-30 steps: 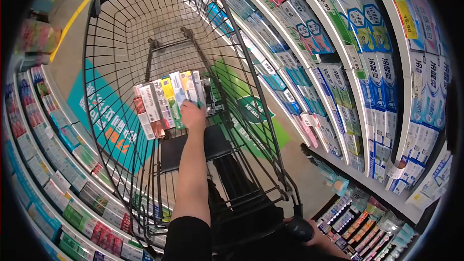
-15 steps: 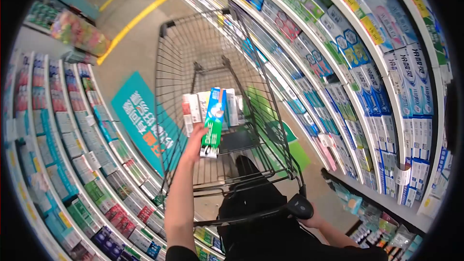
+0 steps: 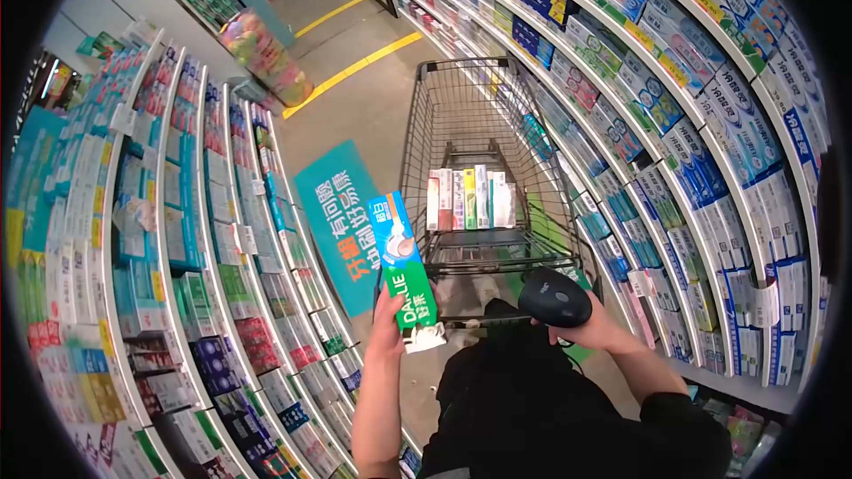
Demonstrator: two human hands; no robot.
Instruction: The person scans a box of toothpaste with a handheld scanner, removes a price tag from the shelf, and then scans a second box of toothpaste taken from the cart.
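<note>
My left hand (image 3: 383, 330) grips the lower left edge of a blue and green Darlie toothpaste box (image 3: 401, 270), its printed face turned up toward the camera. On the right, my right hand (image 3: 586, 328) is wrapped round a black handheld scanner (image 3: 555, 298), beside the cart's handle end. Ahead stands a black wire shopping cart (image 3: 426, 124). Inside it, a row of several upright toothpaste boxes (image 3: 470, 200) rests near the cart's middle. The held box is to the left of the cart, over the floor.
Curved shelves of boxed toothpaste (image 3: 683, 142) line the right side. More shelves (image 3: 191, 213) run along the left. A teal floor sticker (image 3: 337, 222) lies left of the cart. Further ahead are a colourful column (image 3: 266, 53) and yellow floor lines (image 3: 355, 71).
The toothpaste box has moved out from over the cart to its left side, in my left hand. My right hand has risen with the scanner. The camera view has shifted left.
</note>
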